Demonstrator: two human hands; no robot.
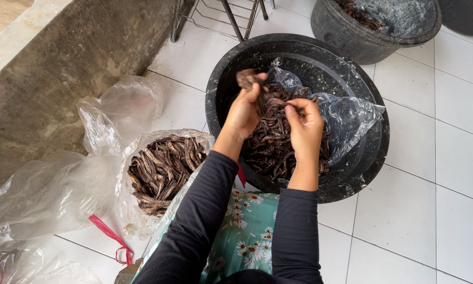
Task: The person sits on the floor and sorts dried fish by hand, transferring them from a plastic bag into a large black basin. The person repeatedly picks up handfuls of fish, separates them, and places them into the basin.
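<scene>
Pods point(270, 142), dark, dry and seemingly brittle, fill the black basin point(376, 158) at frame centre; left hand point(243, 113) and right hand point(304, 123) each pinch one pod's point(245, 79) ends, best gripped lightly.

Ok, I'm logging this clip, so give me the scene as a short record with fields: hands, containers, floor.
left hand: left hand raised over the basin, holding a dark pod
right hand: right hand pinching the other end of a pod
basin: black basin, plastic-lined, full of dark dried pods
bag: clear plastic bag of pods, left of the basin
second tub: black tub behind
floor: white tiles
</scene>
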